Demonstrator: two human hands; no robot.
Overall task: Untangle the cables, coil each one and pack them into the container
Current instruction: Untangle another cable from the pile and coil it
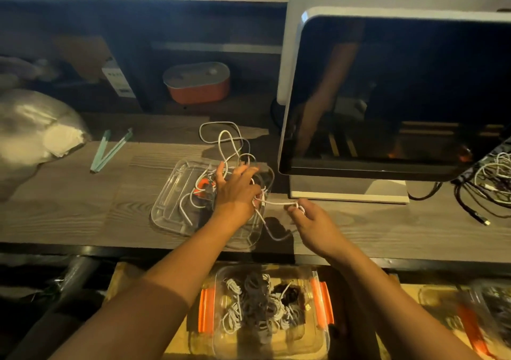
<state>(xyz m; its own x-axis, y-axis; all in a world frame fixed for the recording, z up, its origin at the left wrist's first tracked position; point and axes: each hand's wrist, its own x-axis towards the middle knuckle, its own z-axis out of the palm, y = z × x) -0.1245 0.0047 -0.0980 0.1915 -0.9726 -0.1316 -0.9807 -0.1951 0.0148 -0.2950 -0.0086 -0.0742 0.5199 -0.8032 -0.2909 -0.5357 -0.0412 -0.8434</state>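
Head view: the thin white cable (278, 202) lies tangled, its loops over and just behind the shallow clear plastic tray (166, 202) on the grey wood-grain desk (83, 210). The left hand (235, 191) rests over the tray, fingers spread among the loops. The right hand (307, 221), just right of the tray, pinches a taut strand. Pulling harder could cinch a knot, or drag the light tray off the desk toward the clear orange-clipped container (304, 346) below it.
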